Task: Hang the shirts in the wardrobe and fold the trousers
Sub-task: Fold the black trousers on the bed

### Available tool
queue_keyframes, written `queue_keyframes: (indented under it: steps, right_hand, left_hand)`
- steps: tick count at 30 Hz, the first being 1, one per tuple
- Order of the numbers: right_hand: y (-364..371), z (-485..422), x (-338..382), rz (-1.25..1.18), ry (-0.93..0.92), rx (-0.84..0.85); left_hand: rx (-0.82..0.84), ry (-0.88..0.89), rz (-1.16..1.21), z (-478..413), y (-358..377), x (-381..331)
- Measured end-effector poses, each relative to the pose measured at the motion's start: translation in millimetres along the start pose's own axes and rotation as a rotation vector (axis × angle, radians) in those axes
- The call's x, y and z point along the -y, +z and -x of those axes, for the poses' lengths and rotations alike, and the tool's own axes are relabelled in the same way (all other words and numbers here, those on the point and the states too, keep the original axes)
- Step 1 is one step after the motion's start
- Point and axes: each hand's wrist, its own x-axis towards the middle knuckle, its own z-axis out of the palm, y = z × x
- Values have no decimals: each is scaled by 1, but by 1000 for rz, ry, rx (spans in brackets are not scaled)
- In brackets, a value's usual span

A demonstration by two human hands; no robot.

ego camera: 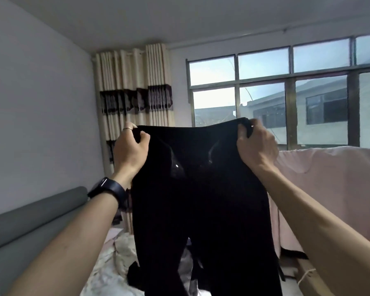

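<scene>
Trousers [201, 189], black — held up in the air above the bed [107, 274], legs hanging. Left hand [129, 149] and right hand [255, 145] each clamp a waistband corner. Best practice: keep the waistband level, bring the legs together — then fold.

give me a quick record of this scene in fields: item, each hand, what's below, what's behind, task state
item: black trousers, held up, legs hanging
left hand: grips one waistband corner; watch on wrist
right hand: grips the other waistband corner
below: bed with rumpled fabric
behind: window, curtain
task state: trousers not yet folded
</scene>
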Motion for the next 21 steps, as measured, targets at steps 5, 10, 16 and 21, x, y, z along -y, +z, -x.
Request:
queue_keyframes:
  steps: [5, 10, 16, 21]
  right_hand:
    - [2, 8, -7, 27, -5, 22]
    - [19, 49, -41, 91, 13, 129]
    - [46, 104, -100, 210, 91, 300]
    - [60, 150, -146, 284, 158, 404]
  left_hand:
    - [48, -5, 93, 2, -17, 13]
    - [135, -122, 65, 33, -10, 61]
    - [295, -262, 17, 90, 19, 117]
    - [414, -335, -29, 135, 43, 159]
